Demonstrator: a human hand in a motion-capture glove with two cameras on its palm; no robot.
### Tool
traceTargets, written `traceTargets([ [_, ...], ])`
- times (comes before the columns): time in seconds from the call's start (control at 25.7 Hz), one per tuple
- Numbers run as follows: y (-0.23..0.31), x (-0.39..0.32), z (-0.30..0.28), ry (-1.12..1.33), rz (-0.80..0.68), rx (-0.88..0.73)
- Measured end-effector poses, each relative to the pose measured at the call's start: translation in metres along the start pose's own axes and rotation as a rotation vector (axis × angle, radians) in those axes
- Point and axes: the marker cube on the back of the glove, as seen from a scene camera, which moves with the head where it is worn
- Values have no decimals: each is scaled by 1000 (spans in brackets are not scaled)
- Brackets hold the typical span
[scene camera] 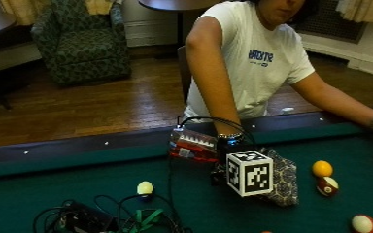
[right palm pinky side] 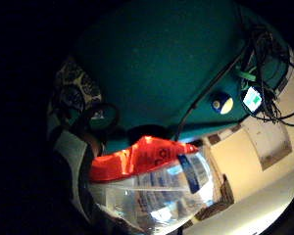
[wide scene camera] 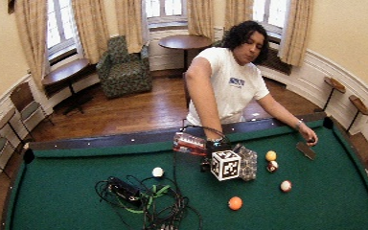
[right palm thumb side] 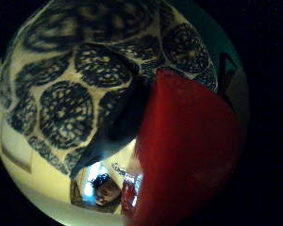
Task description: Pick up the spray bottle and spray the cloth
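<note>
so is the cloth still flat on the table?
No: the patterned cloth is bunched beside the gloved right hand, which holds the spray bottle.

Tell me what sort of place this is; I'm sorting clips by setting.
Probably a lounge or games room. The person works at a green pool table with billiard balls on it, and behind stand a patterned armchair, round side tables and curtained windows.

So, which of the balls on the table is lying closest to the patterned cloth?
The yellow ball, just beside the cloth. The dark red and white ball lies a little farther, and the pale ball is on the other side.
</note>
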Motion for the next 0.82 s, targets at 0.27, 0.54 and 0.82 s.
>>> traceTargets([
  [0.27, 24, -11, -38, -102, -112, 98],
  [0.54, 65, -32, -77, -298, -288, 228],
  [0.82, 101, -44, -115, -398, -454, 409],
])
